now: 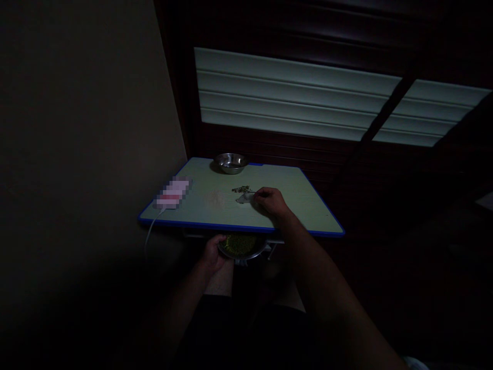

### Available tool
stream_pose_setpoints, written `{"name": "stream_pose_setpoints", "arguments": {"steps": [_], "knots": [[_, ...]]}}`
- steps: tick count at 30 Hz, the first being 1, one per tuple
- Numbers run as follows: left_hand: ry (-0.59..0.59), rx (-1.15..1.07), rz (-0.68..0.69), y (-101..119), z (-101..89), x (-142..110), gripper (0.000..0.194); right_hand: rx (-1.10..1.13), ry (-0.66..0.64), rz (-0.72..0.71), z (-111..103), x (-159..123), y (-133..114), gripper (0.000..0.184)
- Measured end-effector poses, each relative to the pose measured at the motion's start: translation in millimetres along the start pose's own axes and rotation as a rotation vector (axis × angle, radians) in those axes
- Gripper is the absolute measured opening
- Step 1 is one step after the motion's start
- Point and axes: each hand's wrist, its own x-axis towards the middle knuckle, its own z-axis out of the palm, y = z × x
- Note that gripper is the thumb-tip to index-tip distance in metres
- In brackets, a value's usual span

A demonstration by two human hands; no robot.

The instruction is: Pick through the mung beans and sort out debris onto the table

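Observation:
My left hand (214, 253) grips the left rim of a metal bowl (252, 255), thumb on top, just under the table's front edge. Small yellow-green grains (239, 244), perhaps mung beans, fill the bowl, whose far side is hidden by the tabletop. Over the table, my right hand (271, 202) is closed, its fingertips pinching a small, thin, pale grey piece (244, 198) whose kind is too dim to tell. Right behind that piece lies a little heap of dark grains (241, 189) on the tabletop.
The pale table (308, 216) has a blue edge. An upright metal bowl (231, 163) stands at its back left. A blurred-out pinkish device (173, 192) with a white cable (151, 231) lies at the left. A wall is left; dark louvred panelling is behind. The room is dim.

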Motion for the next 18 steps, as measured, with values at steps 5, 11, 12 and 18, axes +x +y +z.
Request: {"name": "stream_pose_setpoints", "arguments": {"steps": [5, 11, 12, 18], "knots": [[0.012, 0.009, 0.002, -0.5, -0.4, 0.7, 0.015, -0.007, -0.021, 0.016, -0.7, -1.6, -3.4, 0.017], [-0.027, 0.024, 0.030, -1.3, -5.0, 3.9, 0.016, 0.047, -0.042, 0.045, -0.3, -0.5, -0.4, 0.012], [-0.024, 0.029, 0.027, -1.3, -5.5, 4.2, 0.015, 0.047, -0.028, 0.044, -0.4, 0.6, 1.3, 0.012], [-0.027, 0.022, 0.025, -0.1, -3.5, 2.1, 0.014, -0.123, 0.309, 0.053, -5.5, 6.9, 11.0, 0.012]]}}
